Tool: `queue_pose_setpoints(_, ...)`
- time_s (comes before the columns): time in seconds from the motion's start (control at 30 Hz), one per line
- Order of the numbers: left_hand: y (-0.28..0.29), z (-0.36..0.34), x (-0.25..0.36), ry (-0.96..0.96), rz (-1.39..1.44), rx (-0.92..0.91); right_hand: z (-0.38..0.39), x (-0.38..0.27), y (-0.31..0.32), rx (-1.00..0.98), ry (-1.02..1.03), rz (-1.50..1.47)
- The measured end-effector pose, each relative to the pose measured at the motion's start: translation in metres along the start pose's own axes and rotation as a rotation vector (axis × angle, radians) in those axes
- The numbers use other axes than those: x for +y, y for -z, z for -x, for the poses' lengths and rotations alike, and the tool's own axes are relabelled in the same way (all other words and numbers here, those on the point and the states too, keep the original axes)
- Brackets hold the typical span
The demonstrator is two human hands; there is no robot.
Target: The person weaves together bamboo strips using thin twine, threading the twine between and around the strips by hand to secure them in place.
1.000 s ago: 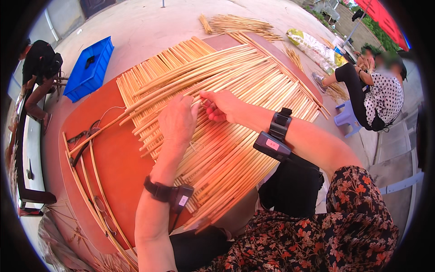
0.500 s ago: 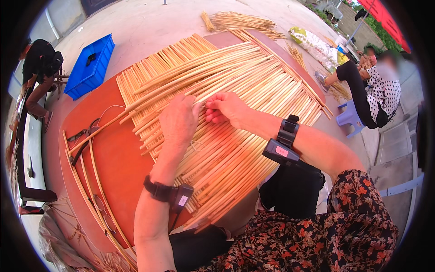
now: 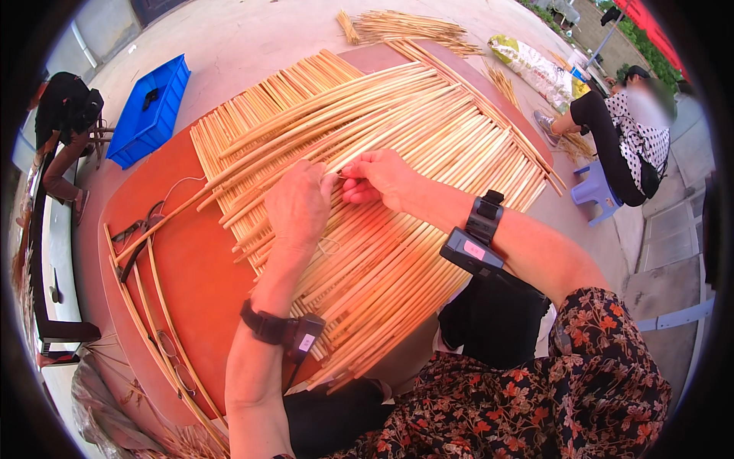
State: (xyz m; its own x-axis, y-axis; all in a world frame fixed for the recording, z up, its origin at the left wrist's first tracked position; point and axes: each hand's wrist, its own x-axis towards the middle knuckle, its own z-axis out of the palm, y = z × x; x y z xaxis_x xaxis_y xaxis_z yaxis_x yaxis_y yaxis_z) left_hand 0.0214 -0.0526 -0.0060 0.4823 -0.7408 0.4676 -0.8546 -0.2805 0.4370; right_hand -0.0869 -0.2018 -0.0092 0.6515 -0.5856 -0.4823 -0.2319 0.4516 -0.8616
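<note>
A mat of pale straw stalks [image 3: 382, 252] lies across the table in front of me, its stalks side by side and tied into rows. Over its middle my two hands almost meet. My left hand [image 3: 297, 203] is closed in a pinch, thumb toward the right hand. My right hand [image 3: 380, 182] pinches too, its fingers curled, and a thin string [image 3: 340, 177] seems to run between both sets of fingertips. A loose loop of cord [image 3: 329, 245] rests on the stalks just below. Longer stalks [image 3: 306, 126] lie loose on the mat's far part.
On the left of the red-brown table [image 3: 202, 298] lie scissors [image 3: 131, 229], wire-like rings [image 3: 167, 343] and long stalks [image 3: 157, 287]. A blue crate [image 3: 149, 115] stands on the ground beyond. Straw bundles [image 3: 409, 30] lie farther off. One person [image 3: 638, 145] sits at right, another [image 3: 67, 115] bends at left.
Both hands stay pinched together over the mat, with barely any shift. The whole view has moved slightly. The seated person on the right has changed posture.
</note>
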Motion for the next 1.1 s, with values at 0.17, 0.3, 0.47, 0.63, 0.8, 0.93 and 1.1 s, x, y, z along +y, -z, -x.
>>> queue_pose_setpoints(0.17,0.000,0.000,0.003,-0.010,-0.021,0.002,0.002,-0.001,-0.004,0.000,0.003,-0.004)
queue_pose_setpoints(0.3,0.002,0.000,0.004,-0.044,-0.047,0.050,0.011,-0.008,-0.007,0.017,0.003,0.018)
queue_pose_setpoints(0.47,-0.001,0.002,0.006,-0.085,-0.086,0.116,0.012,-0.011,-0.019,0.173,-0.050,-0.086)
queue_pose_setpoints(0.63,-0.001,0.002,0.008,-0.092,-0.101,0.120,0.006,-0.007,-0.031,0.285,0.013,0.015)
queue_pose_setpoints(0.8,-0.001,0.002,0.011,-0.084,-0.094,0.112,0.006,-0.006,-0.034,0.292,0.008,0.008)
queue_pose_setpoints(0.93,0.000,0.003,0.011,-0.070,-0.080,0.098,0.007,-0.007,-0.037,0.306,0.005,0.033)
queue_pose_setpoints(1.1,-0.001,0.005,0.014,-0.079,-0.086,0.100,0.006,-0.008,-0.033,0.266,-0.020,0.056)
